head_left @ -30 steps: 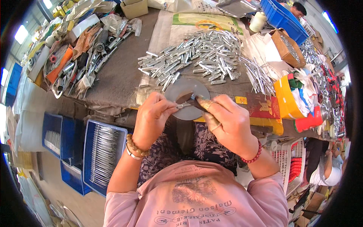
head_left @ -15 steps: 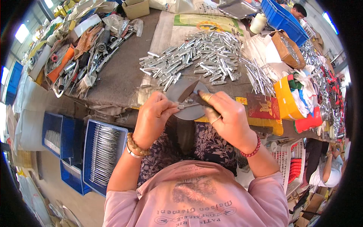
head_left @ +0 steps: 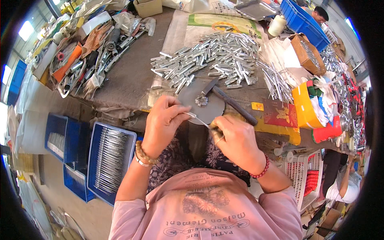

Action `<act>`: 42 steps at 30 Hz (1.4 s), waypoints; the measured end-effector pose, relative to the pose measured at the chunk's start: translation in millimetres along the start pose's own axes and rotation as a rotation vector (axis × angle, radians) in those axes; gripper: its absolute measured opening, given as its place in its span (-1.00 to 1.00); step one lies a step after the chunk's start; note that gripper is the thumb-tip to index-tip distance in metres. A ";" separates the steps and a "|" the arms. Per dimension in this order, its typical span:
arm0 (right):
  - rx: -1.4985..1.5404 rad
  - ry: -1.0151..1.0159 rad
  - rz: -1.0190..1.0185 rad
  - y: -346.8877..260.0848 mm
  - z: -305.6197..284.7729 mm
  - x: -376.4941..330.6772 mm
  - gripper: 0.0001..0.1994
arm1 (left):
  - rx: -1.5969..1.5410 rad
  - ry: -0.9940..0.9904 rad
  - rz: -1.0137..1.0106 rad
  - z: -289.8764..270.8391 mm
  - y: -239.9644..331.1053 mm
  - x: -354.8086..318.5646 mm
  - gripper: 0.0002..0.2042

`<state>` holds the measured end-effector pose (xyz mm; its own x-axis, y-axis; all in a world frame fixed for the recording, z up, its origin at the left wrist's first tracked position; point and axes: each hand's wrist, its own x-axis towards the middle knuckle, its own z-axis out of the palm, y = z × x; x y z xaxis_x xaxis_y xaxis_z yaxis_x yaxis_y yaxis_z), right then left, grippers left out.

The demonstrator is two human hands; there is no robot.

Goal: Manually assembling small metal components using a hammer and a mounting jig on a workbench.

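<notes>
A thin silvery rod (head_left: 199,119) is held level between the two hands, just in front of a round grey plate (head_left: 200,105) at the table edge. Its left end is pinched by the left hand (head_left: 163,125), fingers closed narrowly around it. Its right end is taken into the right hand (head_left: 236,141), which is curled tightly — what else is gripped there cannot be made out, perhaps a small tool. A hammer (head_left: 228,100) is laid across the plate, its handle slanting right. Farther back, a pile of metal tubes (head_left: 212,60) is spread over the table — and a blue tray (head_left: 109,160) of rods is seen at lower left.
</notes>
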<state>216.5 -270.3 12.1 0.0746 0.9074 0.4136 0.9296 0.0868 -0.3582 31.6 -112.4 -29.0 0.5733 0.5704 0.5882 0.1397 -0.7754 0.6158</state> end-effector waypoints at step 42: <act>0.933 -0.683 0.528 -29.6 66.3 -16.2 -0.63 | 0.539 0.669 -1.736 -277.4 -112.8 -419.6 -0.71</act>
<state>163.9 -260.3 -39.4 -0.1019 0.9222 -0.3731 0.2164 -0.3455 -0.9131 -448.7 -189.1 -199.9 -0.7775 0.5824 -0.2372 0.3972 0.7472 0.5328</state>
